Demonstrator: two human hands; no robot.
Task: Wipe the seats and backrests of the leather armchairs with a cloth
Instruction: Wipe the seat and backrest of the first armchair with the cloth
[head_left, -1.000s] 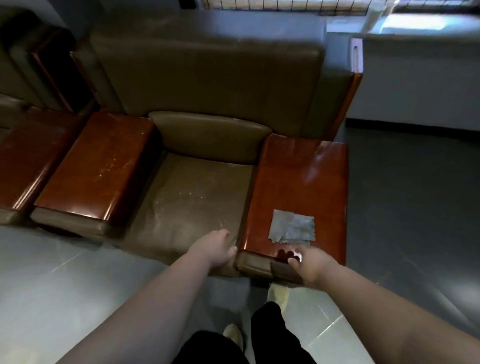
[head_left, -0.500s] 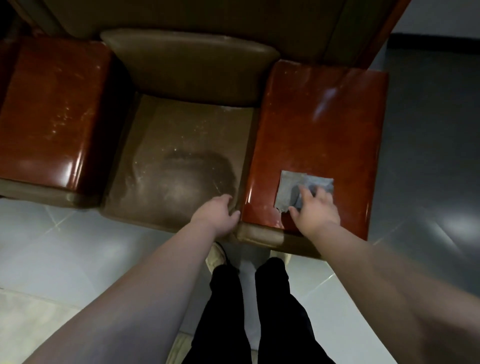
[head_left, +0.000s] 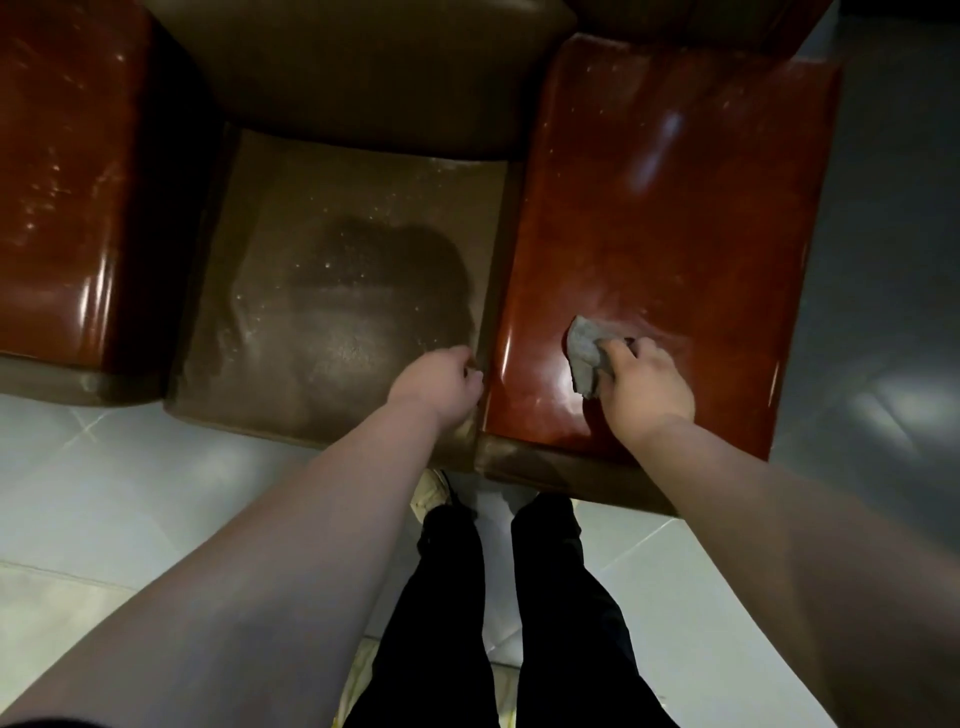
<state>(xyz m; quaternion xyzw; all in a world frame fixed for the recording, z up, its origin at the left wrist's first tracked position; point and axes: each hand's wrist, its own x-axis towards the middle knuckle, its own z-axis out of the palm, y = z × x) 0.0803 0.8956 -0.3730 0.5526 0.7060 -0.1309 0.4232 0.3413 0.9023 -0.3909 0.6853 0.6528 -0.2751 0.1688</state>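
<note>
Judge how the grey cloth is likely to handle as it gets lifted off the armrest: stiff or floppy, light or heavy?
Probably floppy: the grey cloth is bunched and folded in the right hand, not holding a flat shape. Likely light, since a few fingers gather it. It may slide easily on the glossy armrest, whose surface shows bright reflections.

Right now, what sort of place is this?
Probably a lounge or waiting room: a brown leather armchair seat with glossy wooden armrests, on a tiled floor. Nothing settles it.
</note>
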